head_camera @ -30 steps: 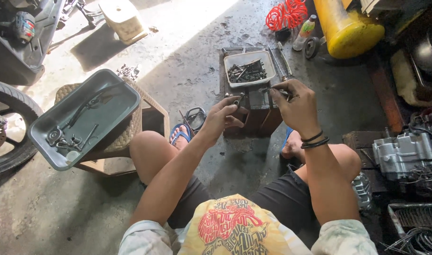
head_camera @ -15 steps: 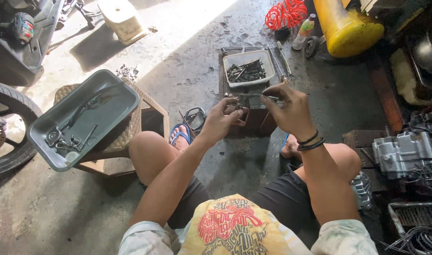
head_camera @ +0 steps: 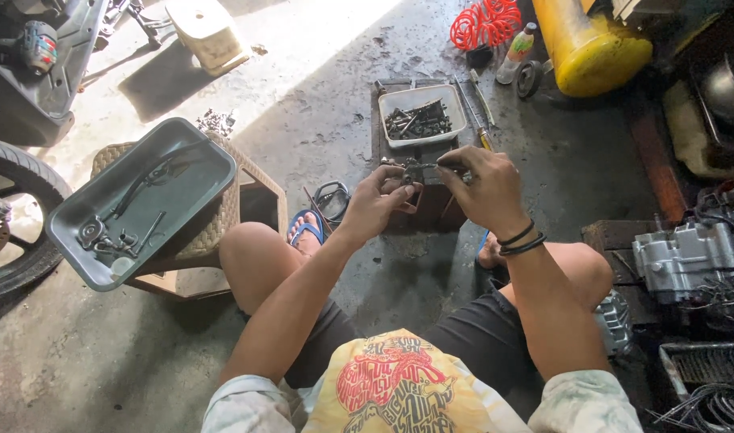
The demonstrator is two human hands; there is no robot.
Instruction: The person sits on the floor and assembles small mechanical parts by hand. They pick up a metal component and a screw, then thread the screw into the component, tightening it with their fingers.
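Note:
I sit on the floor with both arms stretched forward. My left hand (head_camera: pixel 381 198) and my right hand (head_camera: pixel 486 186) together grip a small dark metal part (head_camera: pixel 419 171), held between them above a dark wooden board (head_camera: pixel 431 208). The left fingers pinch its left end and the right fingers hold its right end. Just beyond the hands, a white rectangular tray (head_camera: pixel 421 115) with several small metal bolts and pieces rests on the board. Black bands circle my right wrist.
A grey plastic tray (head_camera: pixel 139 200) with a lever and small parts lies on a wicker stool at left. A motorcycle wheel (head_camera: pixel 10 212) stands far left. An engine block (head_camera: pixel 696 256) sits at right, a yellow tank (head_camera: pixel 588 44) and red coiled hose (head_camera: pixel 486 22) behind.
Both hands have come closer together on the metal part and moved slightly toward me. The view has shifted a little, so the white tray appears farther from my hands.

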